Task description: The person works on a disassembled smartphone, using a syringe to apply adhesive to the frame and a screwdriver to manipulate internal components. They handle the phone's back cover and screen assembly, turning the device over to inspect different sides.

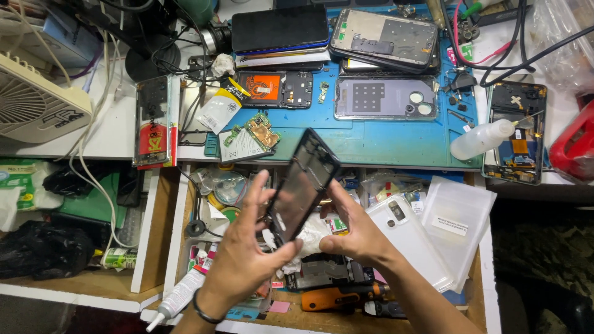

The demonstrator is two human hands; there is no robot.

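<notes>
A black phone screen panel (pixel 304 182) is tilted up on edge over an open drawer, held between both hands. My left hand (pixel 244 250) grips its lower left side, thumb against the bottom edge. My right hand (pixel 352 226) supports the right edge with fingers spread behind it. A crumpled white tissue (pixel 312 238) lies under the panel between the hands. On the blue work mat (pixel 371 139) behind lie a green circuit board (pixel 261 130), an opened phone body (pixel 275 88) and a clear phone back cover (pixel 385 98).
The open drawer (pixel 179 210) holds clear phone cases (pixel 411 238), an orange-handled tool (pixel 331 297), tape rolls and a glue tube (pixel 176 297). A white squeeze bottle (pixel 482 139), a stripped phone (pixel 520 133), stacked phones (pixel 281 28), cables and a small fan (pixel 37 99) crowd the bench.
</notes>
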